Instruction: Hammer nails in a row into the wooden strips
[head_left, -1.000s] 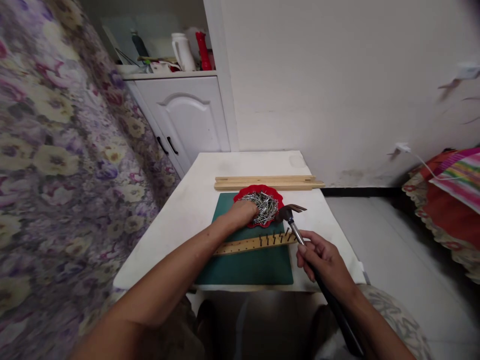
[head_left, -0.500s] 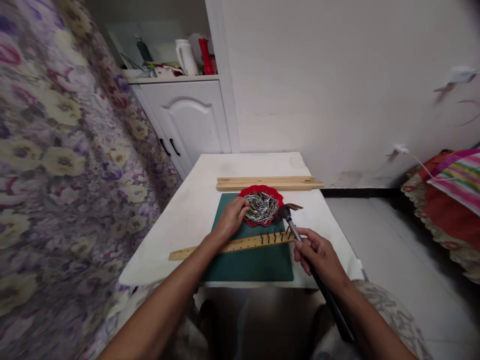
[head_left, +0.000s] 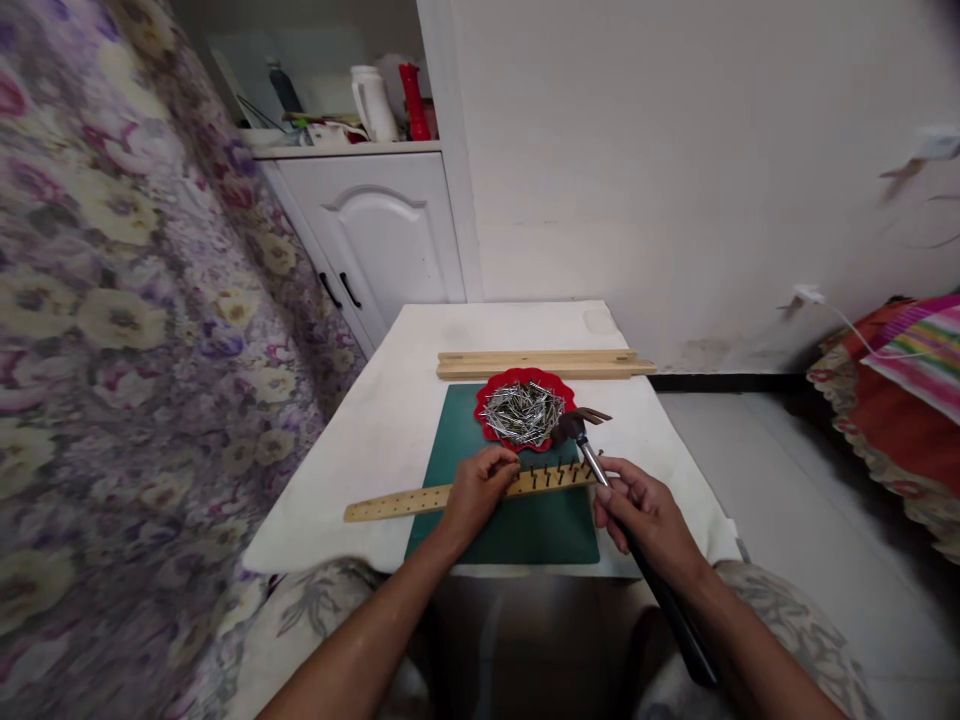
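A white cabinet (head_left: 382, 235) stands between floral curtain (head_left: 97, 350) and pale wall (head_left: 637, 180).

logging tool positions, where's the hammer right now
In the head view, the hammer is right of centre, in the right hand, its head by the red bowl.

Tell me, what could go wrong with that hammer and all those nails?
The claw hammer might hit the left grip, which is right beside the standing nails in the wooden strip. The hammer's head looks close to the red scalloped dish, so a bump could spill the loose nails heaped inside. The strip, lying across the green mat, might slide.
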